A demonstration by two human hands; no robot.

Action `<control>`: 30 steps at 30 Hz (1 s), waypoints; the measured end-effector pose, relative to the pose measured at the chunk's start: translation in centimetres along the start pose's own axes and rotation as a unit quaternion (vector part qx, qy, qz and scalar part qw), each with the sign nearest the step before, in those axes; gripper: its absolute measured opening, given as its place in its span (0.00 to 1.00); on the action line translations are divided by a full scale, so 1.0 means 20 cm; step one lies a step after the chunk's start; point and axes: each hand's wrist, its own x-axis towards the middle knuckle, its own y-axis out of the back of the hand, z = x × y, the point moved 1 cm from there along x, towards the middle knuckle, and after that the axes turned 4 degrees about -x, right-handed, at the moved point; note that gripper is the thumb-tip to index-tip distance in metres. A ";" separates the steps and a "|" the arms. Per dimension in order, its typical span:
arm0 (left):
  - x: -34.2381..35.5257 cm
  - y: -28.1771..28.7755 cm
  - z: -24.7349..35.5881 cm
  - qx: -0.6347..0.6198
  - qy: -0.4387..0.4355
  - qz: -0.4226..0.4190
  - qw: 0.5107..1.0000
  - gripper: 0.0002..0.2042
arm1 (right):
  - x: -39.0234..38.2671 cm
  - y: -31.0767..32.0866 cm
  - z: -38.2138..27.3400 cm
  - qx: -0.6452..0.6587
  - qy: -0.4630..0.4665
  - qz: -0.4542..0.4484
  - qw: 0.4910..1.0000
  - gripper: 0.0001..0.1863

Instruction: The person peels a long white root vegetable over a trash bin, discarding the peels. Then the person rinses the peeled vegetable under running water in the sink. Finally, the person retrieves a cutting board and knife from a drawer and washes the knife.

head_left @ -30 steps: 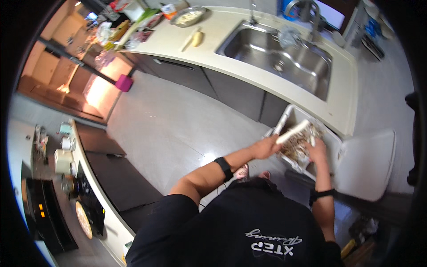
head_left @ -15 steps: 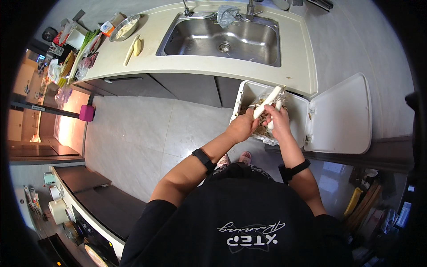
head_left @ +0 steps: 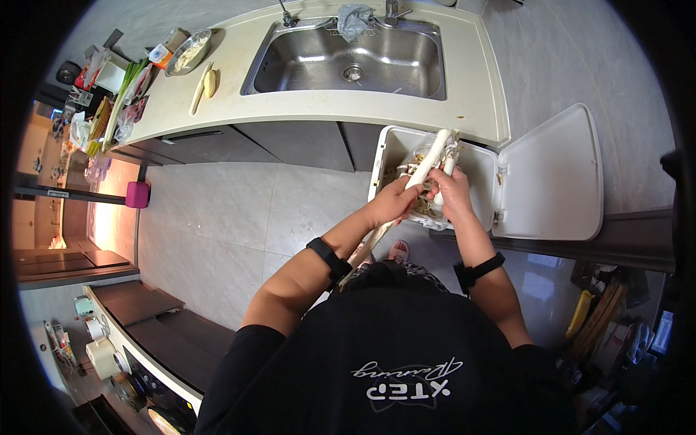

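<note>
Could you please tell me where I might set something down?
Bare counter shows between the yellow piece and the sink, and right of the sink, save a small scrap. Green onions, a box and a bowl crowd its left end. White stalks and the right hand crowd the bin.

Two white stalks [head_left: 433,154] were in the grip of one left hand [head_left: 394,201] and one right hand [head_left: 452,192], right of centre, above one white bin [head_left: 480,180] with one lid [head_left: 551,174]. Two black wristbands [head_left: 328,257] showed below. One counter [head_left: 473,88] carried one sink [head_left: 304,72] and, at upper left, one metal bowl [head_left: 203,57], one pale stalk [head_left: 197,93] and one yellowish piece [head_left: 210,84].
</note>
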 end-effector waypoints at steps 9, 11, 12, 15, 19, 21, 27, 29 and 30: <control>-0.01 0.11 0.03 -0.190 0.009 0.027 0.981 0.12 | 0.04 0.11 0.02 -0.487 0.037 -0.003 0.873 0.17; -0.01 0.10 0.03 -0.152 0.001 0.052 0.987 0.11 | 0.03 0.11 0.04 -0.460 0.001 -0.004 0.888 0.20; 0.00 0.09 0.03 -0.133 0.000 0.065 0.989 0.10 | 0.02 0.10 0.04 -0.486 0.042 0.006 0.873 0.20; 0.03 0.06 0.03 -0.115 0.001 0.088 0.989 0.09 | -0.02 0.09 0.03 -0.558 0.163 0.041 0.813 0.21; 0.07 0.03 0.04 -0.099 0.000 0.097 0.990 0.09 | -0.06 0.09 0.00 -0.545 0.200 0.045 0.813 0.19; 0.09 0.02 0.04 -0.094 0.003 0.096 0.991 0.09 | -0.07 0.09 -0.01 -0.546 0.197 0.043 0.813 0.18; 0.11 0.00 0.07 -0.055 0.007 0.106 0.993 0.11 | -0.02 0.08 0.07 -0.044 -0.055 0.013 0.997 0.14; 0.10 -0.01 0.08 -0.052 0.009 0.111 0.992 0.11 | 0.01 0.07 0.11 0.064 -0.103 0.026 0.992 0.14; 0.10 -0.02 0.09 -0.036 0.005 0.103 0.994 0.12 | 0.02 0.06 0.12 0.119 -0.115 0.022 0.986 0.14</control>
